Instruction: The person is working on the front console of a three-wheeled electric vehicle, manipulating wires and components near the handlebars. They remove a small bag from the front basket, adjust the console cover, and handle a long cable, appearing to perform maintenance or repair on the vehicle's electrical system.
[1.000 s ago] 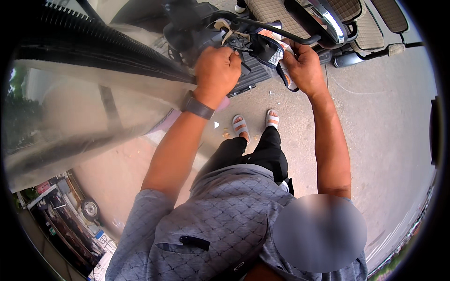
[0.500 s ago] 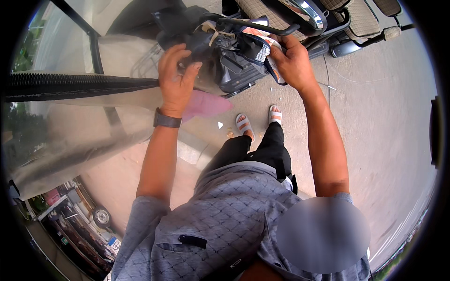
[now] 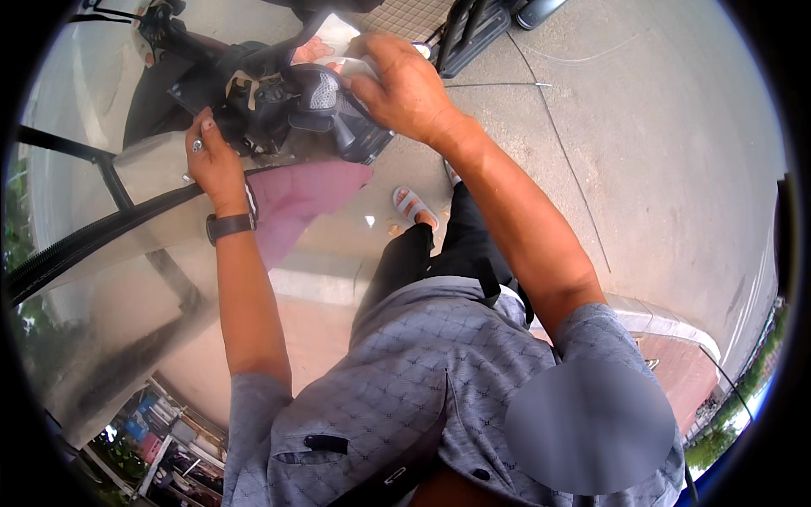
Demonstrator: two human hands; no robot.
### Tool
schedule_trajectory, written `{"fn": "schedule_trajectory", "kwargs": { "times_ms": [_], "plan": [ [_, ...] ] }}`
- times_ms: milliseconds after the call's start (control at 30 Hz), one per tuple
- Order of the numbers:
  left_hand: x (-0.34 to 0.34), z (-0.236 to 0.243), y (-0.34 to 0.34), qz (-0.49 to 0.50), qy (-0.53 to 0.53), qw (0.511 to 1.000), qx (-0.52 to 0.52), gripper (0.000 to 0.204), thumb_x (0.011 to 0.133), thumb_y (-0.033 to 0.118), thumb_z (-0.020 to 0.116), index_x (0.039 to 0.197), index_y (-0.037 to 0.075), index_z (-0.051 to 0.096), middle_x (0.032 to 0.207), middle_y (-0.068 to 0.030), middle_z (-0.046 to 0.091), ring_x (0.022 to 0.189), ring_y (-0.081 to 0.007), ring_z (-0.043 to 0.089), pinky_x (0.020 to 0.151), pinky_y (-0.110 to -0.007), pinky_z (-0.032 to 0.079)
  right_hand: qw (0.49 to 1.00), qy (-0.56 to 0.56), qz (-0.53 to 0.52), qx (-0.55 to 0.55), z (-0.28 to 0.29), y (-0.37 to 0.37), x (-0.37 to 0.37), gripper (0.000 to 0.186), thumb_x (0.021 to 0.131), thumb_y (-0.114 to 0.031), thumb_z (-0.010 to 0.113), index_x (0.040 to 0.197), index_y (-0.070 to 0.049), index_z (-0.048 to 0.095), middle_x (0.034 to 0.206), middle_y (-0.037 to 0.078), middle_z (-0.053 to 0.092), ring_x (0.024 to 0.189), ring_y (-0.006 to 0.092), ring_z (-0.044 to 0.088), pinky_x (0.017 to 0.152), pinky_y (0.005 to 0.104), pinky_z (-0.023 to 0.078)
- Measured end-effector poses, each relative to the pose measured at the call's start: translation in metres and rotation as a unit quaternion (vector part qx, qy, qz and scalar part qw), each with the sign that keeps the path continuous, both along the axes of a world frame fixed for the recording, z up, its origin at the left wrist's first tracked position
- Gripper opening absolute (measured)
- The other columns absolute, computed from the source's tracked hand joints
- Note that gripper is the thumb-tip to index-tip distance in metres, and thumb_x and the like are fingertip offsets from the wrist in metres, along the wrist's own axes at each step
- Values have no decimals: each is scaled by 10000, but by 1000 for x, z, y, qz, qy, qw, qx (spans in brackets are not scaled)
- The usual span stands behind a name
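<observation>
My left hand (image 3: 217, 165) is closed beside the black zippered edge (image 3: 127, 215) of a clear plastic sheet (image 3: 148, 262). A small silvery piece (image 3: 197, 145) shows at its fingers; what they grip is too small to make out. Over the front of a vehicle, my right hand (image 3: 405, 93) is closed on a white cloth with orange print (image 3: 336, 35). A dark pouch with a light mesh panel (image 3: 323, 89) hangs just under that hand. Next to the pouch are black handlebar parts (image 3: 270, 101) with a tan strap (image 3: 241, 89) tied round them.
A pink cloth (image 3: 304, 198) hangs below my left wrist. At the top is a checked seat (image 3: 405, 17), with a dark footboard (image 3: 473, 38) beside it. A thin cable (image 3: 562, 152) lies on the concrete at right. Shelves with clutter (image 3: 177, 448) stand at lower left.
Both hands and the vehicle front have shifted left in the view. My left hand has gone from spread fingers to closed. The white cloth now shows more at my right hand.
</observation>
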State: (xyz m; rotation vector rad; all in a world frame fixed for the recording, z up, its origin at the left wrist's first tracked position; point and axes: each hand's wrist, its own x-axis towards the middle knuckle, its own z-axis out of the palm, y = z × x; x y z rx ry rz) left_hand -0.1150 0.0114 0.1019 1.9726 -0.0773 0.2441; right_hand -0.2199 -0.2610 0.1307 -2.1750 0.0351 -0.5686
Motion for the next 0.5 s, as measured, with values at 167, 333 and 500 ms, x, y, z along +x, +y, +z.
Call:
{"fn": "schedule_trajectory", "kwargs": {
  "times_ms": [167,333,500],
  "plan": [
    [4,2,10,1,-50,998,28,341,1064,256,561,1188,-36,685,1246,-136,679,1152,-256,641,1024,-343,470,999,-4,-50,-20,-12,-15,-45,632,852,-332,787,1349,-16,558,1381,252,575,1282,435,536,1100,492,430],
    [-4,-1,10,8,-76,997,30,303,1063,217,590,1221,-28,674,1180,-87,698,1031,-144,617,938,-274,470,977,178,-113,23,-54,-31,-101,814,875,-435,779,1468,24,465,1464,285,515,1391,429,476,1156,490,382],
    [-9,-2,13,11,-100,994,39,278,1061,198,617,1223,-22,669,1148,-63,707,933,-83,598,862,-226,468,955,274,-115,18,-103,-49,-147,756,890,-320,773,1480,27,451,1410,304,578,1337,422,555,1122,463,434]
  ]
}}
